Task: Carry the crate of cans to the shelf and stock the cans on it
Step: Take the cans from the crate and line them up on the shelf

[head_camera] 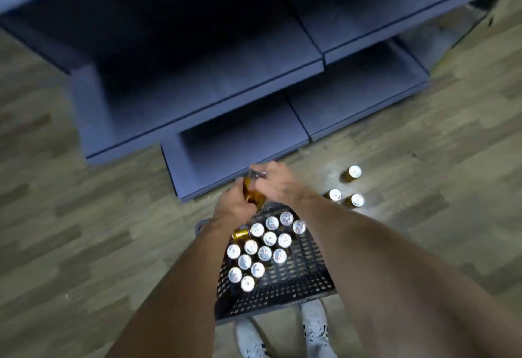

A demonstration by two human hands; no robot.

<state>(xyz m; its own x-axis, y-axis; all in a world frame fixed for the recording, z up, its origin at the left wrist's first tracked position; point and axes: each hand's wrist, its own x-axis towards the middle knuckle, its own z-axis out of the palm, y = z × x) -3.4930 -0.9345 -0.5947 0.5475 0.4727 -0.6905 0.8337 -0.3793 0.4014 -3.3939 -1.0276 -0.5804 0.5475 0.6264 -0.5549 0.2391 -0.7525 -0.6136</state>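
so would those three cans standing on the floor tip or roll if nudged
The three cans stand upright on smooth wood-look floor, so a low nudge would probably slide them. Tall and narrow, they could tip from a high knock, then likely roll.

Shiny cans, dull crate, wood floor

The cans (265,253) have bright, shiny metal tops and glossy gold sides. The crate (296,287) looks like dark plastic mesh. The shelf (197,94) is smooth, matt blue-grey. The floor (84,230) looks like wood planks.
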